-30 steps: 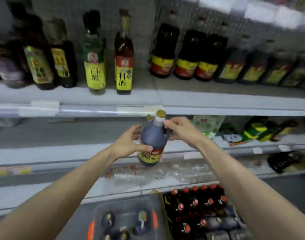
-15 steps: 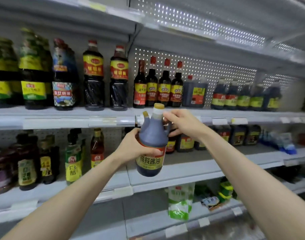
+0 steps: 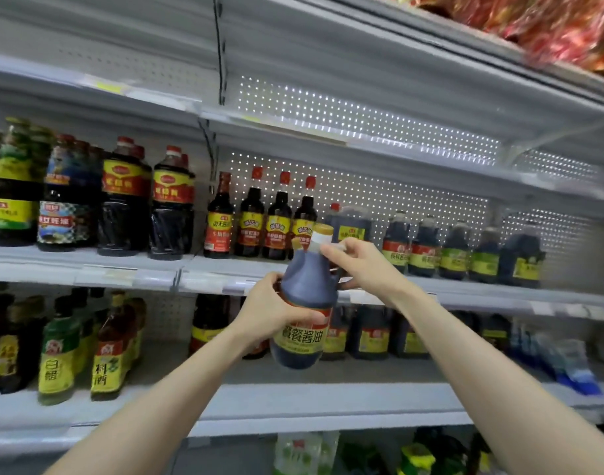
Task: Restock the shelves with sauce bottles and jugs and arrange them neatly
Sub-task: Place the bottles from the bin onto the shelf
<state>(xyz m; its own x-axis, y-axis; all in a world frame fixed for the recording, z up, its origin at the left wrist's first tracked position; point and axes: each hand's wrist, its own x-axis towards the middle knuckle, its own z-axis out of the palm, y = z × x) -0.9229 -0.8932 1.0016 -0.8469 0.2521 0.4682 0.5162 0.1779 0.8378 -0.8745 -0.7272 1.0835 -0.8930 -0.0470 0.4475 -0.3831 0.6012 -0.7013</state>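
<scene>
I hold a dark soy sauce jug (image 3: 305, 293) with a yellow cap and a red and yellow label upright in front of the shelves. My left hand (image 3: 271, 311) grips its body from the left, the thumb across the label. My right hand (image 3: 364, 267) grips the neck and handle on the right side. The jug hangs level with the front edge of the middle shelf (image 3: 156, 277), in front of a gap between the slim red-capped bottles (image 3: 280, 221) and a row of similar jugs (image 3: 458, 252).
Large dark bottles (image 3: 122, 200) fill the left of the middle shelf. The lower shelf (image 3: 328, 399) carries vinegar and cooking wine bottles (image 3: 81, 351) at left and jugs (image 3: 372, 334) behind my hands. An upper shelf (image 3: 362, 138) overhangs; red packets (image 3: 547, 25) lie top right.
The view has tilted upward from the floor crates to the higher shelves. Both hands have raised the jug to the middle shelf's level, keeping the same grip.
</scene>
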